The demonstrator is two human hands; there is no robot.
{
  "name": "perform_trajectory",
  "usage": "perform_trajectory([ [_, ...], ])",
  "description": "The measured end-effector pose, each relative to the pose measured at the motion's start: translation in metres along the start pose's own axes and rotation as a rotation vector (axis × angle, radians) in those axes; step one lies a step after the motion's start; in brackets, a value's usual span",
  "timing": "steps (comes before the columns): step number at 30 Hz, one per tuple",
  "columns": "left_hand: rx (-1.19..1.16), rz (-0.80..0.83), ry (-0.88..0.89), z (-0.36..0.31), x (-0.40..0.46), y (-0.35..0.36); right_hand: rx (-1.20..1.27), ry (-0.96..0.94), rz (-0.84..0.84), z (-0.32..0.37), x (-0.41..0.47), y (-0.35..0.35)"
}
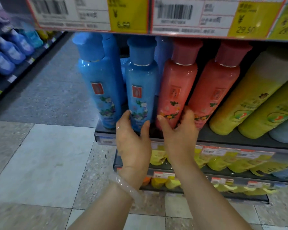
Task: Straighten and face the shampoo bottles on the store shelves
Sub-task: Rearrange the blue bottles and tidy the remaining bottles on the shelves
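Left hand [133, 136] grips blue bottle [141, 87] (tag [178, 15]: ¥29.50).

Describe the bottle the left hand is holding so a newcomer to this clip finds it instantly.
Start at the dark shelf under the big yellow price tags, where tall capped bottles stand in a row. The blue plastic bottle with a red square logo is second from the shelf's left end, gripped near its base by the left hand. Another blue bottle stands left of it, a pink one right.

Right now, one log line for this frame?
left hand: grips blue shampoo bottle | right hand: grips pink shampoo bottle | both upright on shelf
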State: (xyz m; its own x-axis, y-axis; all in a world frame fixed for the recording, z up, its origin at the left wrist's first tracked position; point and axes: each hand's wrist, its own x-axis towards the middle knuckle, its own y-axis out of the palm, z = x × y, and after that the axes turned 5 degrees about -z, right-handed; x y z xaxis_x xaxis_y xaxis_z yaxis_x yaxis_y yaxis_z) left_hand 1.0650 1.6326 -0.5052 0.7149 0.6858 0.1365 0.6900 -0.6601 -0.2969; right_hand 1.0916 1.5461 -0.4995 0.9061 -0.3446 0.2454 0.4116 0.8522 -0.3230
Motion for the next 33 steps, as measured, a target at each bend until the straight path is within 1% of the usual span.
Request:
perform_trajectory([
  [3,-0.046,-0.035,-0.018,0.002,0.005,0.001,-0.050,-0.031,-0.035,-0.005,-0.001,0.003],
  [5,-0.078,-0.012,-0.008,0.000,0.006,0.001,-0.072,-0.032,-0.061,-0.004,-0.001,0.003],
  [8,-0.103,0.031,0.028,0.000,0.006,-0.004,-0.057,0.017,-0.096,0.002,-0.007,0.001],
  [11,-0.115,-0.040,0.107,0.010,-0.002,-0.030,0.004,0.036,-0.155,0.011,-0.038,-0.006],
  [12,-0.126,-0.076,0.135,0.014,-0.002,-0.041,0.001,0.015,-0.137,0.016,-0.053,-0.006],
  [14,-0.130,-0.117,0.153,0.023,0.008,-0.060,-0.016,-0.036,-0.001,0.024,-0.077,0.000],
  [15,-0.112,-0.099,0.123,0.026,0.018,-0.066,-0.020,-0.038,0.092,0.027,-0.084,0.008],
  [16,-0.085,-0.046,0.075,0.028,0.030,-0.069,-0.023,-0.025,0.185,0.031,-0.088,0.017],
  [17,-0.063,0.026,0.039,0.028,0.041,-0.071,-0.031,-0.009,0.258,0.035,-0.089,0.027],
  [18,-0.054,0.096,0.031,0.028,0.051,-0.072,-0.039,-0.009,0.292,0.039,-0.088,0.036],
  [21,-0.090,0.225,0.042,0.026,0.069,-0.075,-0.051,-0.018,0.269,0.043,-0.083,0.060],
  [24,-0.064,0.292,0.028,0.032,0.079,-0.083,-0.104,0.023,0.268,0.040,-0.084,0.075],
  [26,-0.024,0.325,0.053,0.037,0.084,-0.090,-0.145,0.042,0.270,0.037,-0.087,0.079],
  [29,-0.010,0.357,0.022,0.048,0.091,-0.104,-0.159,0.038,0.209,0.036,-0.093,0.082],
  [31,0.009,0.399,0.000,0.055,0.100,-0.113,-0.137,0.069,0.160,0.040,-0.095,0.086],
  [33,0.021,0.430,0.001,0.060,0.113,-0.119,-0.138,0.042,0.100,0.037,-0.094,0.090],
])
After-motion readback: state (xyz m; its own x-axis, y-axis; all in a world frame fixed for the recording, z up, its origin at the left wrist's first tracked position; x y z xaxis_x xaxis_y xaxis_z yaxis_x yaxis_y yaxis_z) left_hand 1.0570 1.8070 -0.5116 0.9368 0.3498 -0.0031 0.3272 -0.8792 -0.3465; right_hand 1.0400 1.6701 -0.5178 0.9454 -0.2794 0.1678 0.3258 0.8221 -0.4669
